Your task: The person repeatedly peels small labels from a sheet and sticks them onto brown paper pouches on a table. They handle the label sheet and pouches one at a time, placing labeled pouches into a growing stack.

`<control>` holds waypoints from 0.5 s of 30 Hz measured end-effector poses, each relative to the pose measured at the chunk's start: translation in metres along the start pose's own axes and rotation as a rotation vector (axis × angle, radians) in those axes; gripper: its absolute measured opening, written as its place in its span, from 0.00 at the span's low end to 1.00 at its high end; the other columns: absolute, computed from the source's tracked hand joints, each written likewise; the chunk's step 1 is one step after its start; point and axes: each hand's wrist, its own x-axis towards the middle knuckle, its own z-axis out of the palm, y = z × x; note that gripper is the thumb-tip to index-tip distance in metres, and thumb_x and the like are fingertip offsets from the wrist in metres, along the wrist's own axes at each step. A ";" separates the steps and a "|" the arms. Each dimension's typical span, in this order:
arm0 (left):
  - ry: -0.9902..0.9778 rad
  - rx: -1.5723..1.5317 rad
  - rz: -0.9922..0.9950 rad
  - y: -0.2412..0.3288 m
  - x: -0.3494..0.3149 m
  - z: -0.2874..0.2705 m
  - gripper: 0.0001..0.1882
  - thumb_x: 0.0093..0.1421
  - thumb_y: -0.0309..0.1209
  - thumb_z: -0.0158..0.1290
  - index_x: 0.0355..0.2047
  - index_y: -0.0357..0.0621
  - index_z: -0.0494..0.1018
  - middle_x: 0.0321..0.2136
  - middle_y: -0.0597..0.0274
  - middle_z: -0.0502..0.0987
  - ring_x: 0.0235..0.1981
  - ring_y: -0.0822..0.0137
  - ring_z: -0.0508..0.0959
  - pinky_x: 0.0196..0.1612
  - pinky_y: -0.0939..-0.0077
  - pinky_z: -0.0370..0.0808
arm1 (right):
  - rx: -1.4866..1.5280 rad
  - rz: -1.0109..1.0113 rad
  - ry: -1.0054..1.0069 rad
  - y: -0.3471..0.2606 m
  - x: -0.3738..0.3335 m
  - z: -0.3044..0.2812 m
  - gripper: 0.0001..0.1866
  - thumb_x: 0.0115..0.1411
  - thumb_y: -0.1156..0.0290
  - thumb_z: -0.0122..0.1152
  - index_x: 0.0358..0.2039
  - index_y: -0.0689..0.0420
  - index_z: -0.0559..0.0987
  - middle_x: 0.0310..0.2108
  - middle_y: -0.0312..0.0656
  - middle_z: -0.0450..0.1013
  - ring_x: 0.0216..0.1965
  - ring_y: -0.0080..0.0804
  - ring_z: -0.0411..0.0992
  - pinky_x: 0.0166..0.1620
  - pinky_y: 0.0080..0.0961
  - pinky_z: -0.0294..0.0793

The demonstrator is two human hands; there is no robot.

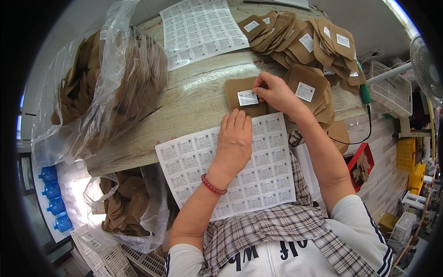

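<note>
A brown textured pad [233, 89] with rounded corners lies on the table in front of me. On it is a small white printed label [246, 98], and my right hand [277, 92] pinches that label's right edge between thumb and forefinger. My left hand [235, 141] lies flat, fingers stretched out, over the top of a white sheet of printed labels [191, 159], with its fingertips at the pad's near edge. That sheet hangs over the table's near edge toward my lap. Beside my right wrist, a stack of similar pads has a labelled pad [297, 76] on top.
More labelled pads [302, 42] are heaped at the back right. A second label sheet [198, 32] lies at the back. Clear plastic bags of brown pads stand on the table's left [115, 69] and below it [127, 203]. A green-handled tool [364, 92] with a cord hangs at the right edge.
</note>
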 end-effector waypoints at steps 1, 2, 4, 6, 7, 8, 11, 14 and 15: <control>-0.004 -0.008 -0.016 0.001 0.000 0.000 0.16 0.55 0.20 0.53 0.44 0.29 0.70 0.48 0.43 0.70 0.52 0.45 0.71 0.57 0.54 0.68 | -0.011 -0.007 0.002 -0.001 0.000 0.000 0.05 0.60 0.75 0.59 0.32 0.63 0.73 0.26 0.33 0.71 0.26 0.18 0.69 0.32 0.19 0.71; -0.008 -0.017 -0.031 0.001 0.000 -0.001 0.16 0.54 0.20 0.54 0.44 0.29 0.70 0.49 0.43 0.70 0.52 0.46 0.71 0.57 0.55 0.68 | -0.014 -0.010 0.005 -0.001 0.000 0.000 0.05 0.60 0.75 0.59 0.32 0.63 0.73 0.26 0.33 0.71 0.26 0.18 0.69 0.32 0.19 0.71; -0.010 -0.029 -0.051 0.003 0.000 -0.001 0.16 0.54 0.19 0.55 0.44 0.29 0.70 0.52 0.43 0.68 0.52 0.46 0.70 0.57 0.55 0.67 | -0.022 -0.015 0.013 0.000 -0.001 0.000 0.05 0.59 0.76 0.59 0.32 0.63 0.73 0.26 0.34 0.71 0.26 0.18 0.69 0.32 0.19 0.71; -0.005 -0.035 -0.062 0.004 0.001 -0.002 0.16 0.53 0.19 0.56 0.43 0.30 0.70 0.56 0.42 0.66 0.52 0.47 0.70 0.57 0.55 0.67 | -0.022 -0.026 0.018 0.001 0.000 0.001 0.05 0.59 0.76 0.59 0.32 0.63 0.73 0.26 0.34 0.72 0.26 0.18 0.68 0.31 0.20 0.71; -0.013 -0.029 -0.055 0.003 0.002 -0.002 0.15 0.53 0.19 0.56 0.42 0.30 0.70 0.57 0.41 0.66 0.52 0.47 0.70 0.58 0.55 0.66 | -0.021 -0.031 0.021 0.002 0.000 0.001 0.05 0.59 0.76 0.59 0.32 0.64 0.73 0.26 0.34 0.72 0.26 0.19 0.68 0.31 0.20 0.70; -0.021 -0.023 -0.047 0.002 0.002 -0.002 0.15 0.53 0.19 0.56 0.41 0.31 0.70 0.58 0.41 0.65 0.52 0.47 0.70 0.58 0.55 0.66 | -0.027 -0.039 0.023 0.002 0.000 0.001 0.05 0.59 0.76 0.59 0.32 0.64 0.74 0.26 0.34 0.72 0.26 0.19 0.68 0.31 0.20 0.70; -0.035 0.009 -0.028 0.000 0.004 0.000 0.13 0.53 0.20 0.56 0.39 0.33 0.70 0.58 0.40 0.66 0.52 0.48 0.70 0.59 0.53 0.64 | -0.057 -0.058 0.038 0.003 0.000 0.002 0.05 0.58 0.75 0.59 0.33 0.64 0.74 0.25 0.36 0.72 0.26 0.20 0.68 0.31 0.21 0.71; -0.057 0.040 -0.034 0.002 0.004 -0.001 0.12 0.54 0.21 0.56 0.39 0.33 0.70 0.57 0.39 0.67 0.54 0.48 0.70 0.61 0.50 0.62 | -0.109 -0.078 0.056 0.003 0.001 0.003 0.06 0.58 0.75 0.59 0.33 0.64 0.74 0.25 0.37 0.73 0.26 0.21 0.69 0.32 0.23 0.71; -0.066 0.049 -0.039 0.003 0.005 -0.002 0.12 0.55 0.22 0.56 0.39 0.33 0.69 0.56 0.39 0.68 0.54 0.47 0.69 0.61 0.50 0.62 | -0.126 -0.087 0.061 0.003 0.001 0.002 0.06 0.58 0.75 0.59 0.33 0.64 0.74 0.25 0.38 0.73 0.27 0.21 0.69 0.32 0.23 0.71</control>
